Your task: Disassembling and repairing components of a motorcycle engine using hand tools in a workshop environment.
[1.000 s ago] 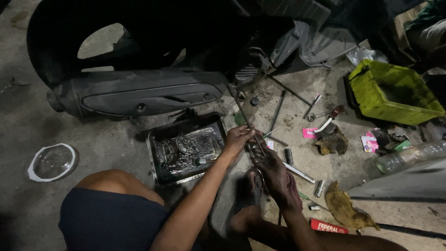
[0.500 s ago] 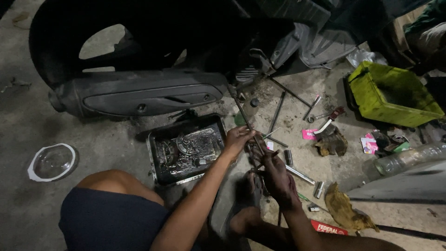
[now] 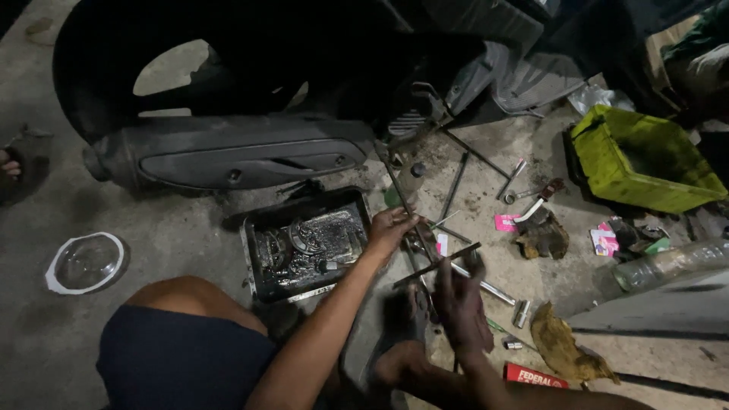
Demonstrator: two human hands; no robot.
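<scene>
Where fingers grip a rod: gritty concrete floor (dim), tray, strewn tools.

Left of the left hand, the black oil tray blocks the floor; beyond it the scooter exhaust bars passage. Right of the right hand, sockets and a rag clutter the concrete. Bare floor lies far left, around the clear lid

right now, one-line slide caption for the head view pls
Greasy right hand holds a thin rod beside the left hand and oily parts tray.
</scene>
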